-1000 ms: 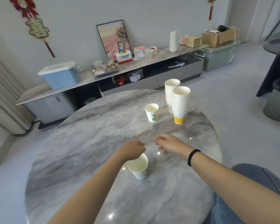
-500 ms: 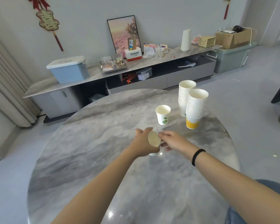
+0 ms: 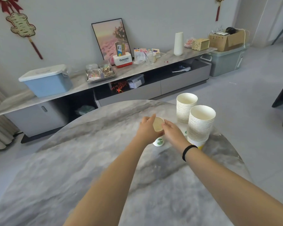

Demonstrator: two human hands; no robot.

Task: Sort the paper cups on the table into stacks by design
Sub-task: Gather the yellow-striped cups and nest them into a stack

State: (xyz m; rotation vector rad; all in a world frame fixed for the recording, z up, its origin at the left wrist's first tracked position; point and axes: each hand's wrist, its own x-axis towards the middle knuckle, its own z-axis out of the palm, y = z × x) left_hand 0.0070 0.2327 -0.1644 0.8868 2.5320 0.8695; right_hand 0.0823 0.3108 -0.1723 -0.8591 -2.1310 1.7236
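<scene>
My left hand (image 3: 146, 129) grips a white paper cup (image 3: 158, 126) from the left, its mouth tilted toward me. My right hand (image 3: 171, 132) holds the same cup from the right. Directly under it a single cup with a green leaf print (image 3: 159, 141) stands on the round marble table (image 3: 88, 168); whether the two cups touch is hidden by my hands. To the right stand two tall stacks: a nearer one with a yellow-printed bottom cup (image 3: 201, 124) and a farther one (image 3: 185, 108) with a green print at its base.
The stacks stand near the table's right rim, with grey floor beyond. Behind the table runs a low marble-topped cabinet (image 3: 153, 70) carrying a blue lidded box (image 3: 46, 82), a tray, a picture frame and a white vase. A dark chair edge shows at far right.
The cup was lifted from the table near me and carried forward to just above the green-print cup. My right hand came onto it. The camera view shifted forward.
</scene>
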